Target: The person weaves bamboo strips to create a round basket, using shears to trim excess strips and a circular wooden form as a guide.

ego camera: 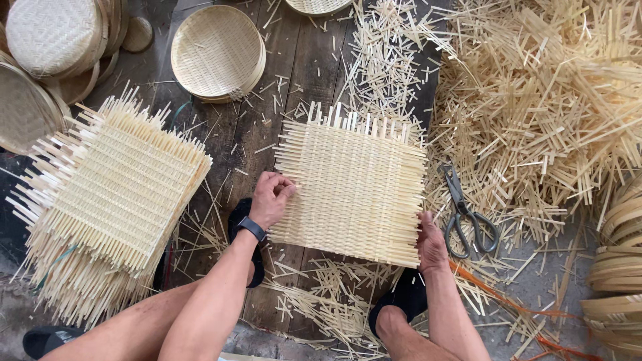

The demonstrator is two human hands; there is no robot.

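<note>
The left hand [271, 197] sits at the left edge of a square woven bamboo mat [351, 190], its fingers curled and pinching at the strip ends that stick out there; a dark watch band circles the wrist. The right hand [431, 242] rests at the mat's lower right corner, fingers closed loosely against the edge, pressing it down (whether it actually grips a strip I cannot tell). The mat lies flat on the dark plank floor [294, 60] between the two hands, directly in front of the person, with both feet in dark sandals just below it.

Judging by the hold, the step in hand looks like tightening or squaring the weave at its edges: one hand steadies while the other nudges strips. A next move here would call for keeping the corner pinned so the loose weave does not shift, and for working only on the protruding ends.

Just right of the right hand lie a pair of scissors [465, 214], blades pointing away, on scattered offcuts. Beyond them rises a large pile of bamboo strips [548, 100]. To the left, well apart from the mat, stands a stack of finished woven mats [110, 200], and farther up are round woven trays [217, 53].
</note>
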